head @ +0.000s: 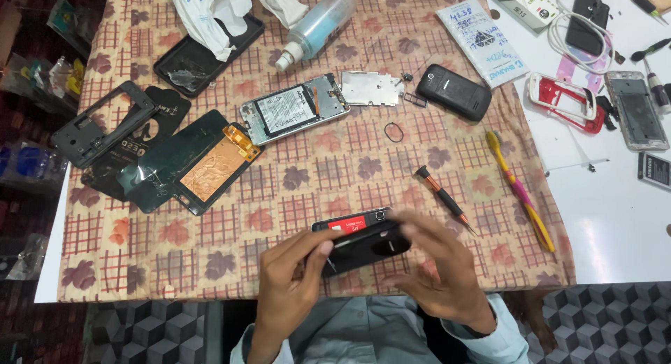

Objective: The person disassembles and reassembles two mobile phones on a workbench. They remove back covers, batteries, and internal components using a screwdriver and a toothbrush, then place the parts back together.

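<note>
Both my hands hold a small black phone [360,237] with its back off, so a red-labelled battery shows, just above the table's near edge. My left hand [290,280] grips its left end and a black back cover [363,251] under it. My right hand [440,266] is blurred and closes over the phone's right end. A small screwdriver [444,198] with a black and orange handle lies just beyond my right hand.
On the patterned cloth [314,175] lie an opened phone body [293,109], a detached screen with copper backing [189,165], black frames [98,123], a metal plate [370,88], a black phone [454,91], a spray bottle [318,25], a yellow-pink toothbrush [521,193] and a rubber ring [394,132]. More phone parts sit at right [632,109].
</note>
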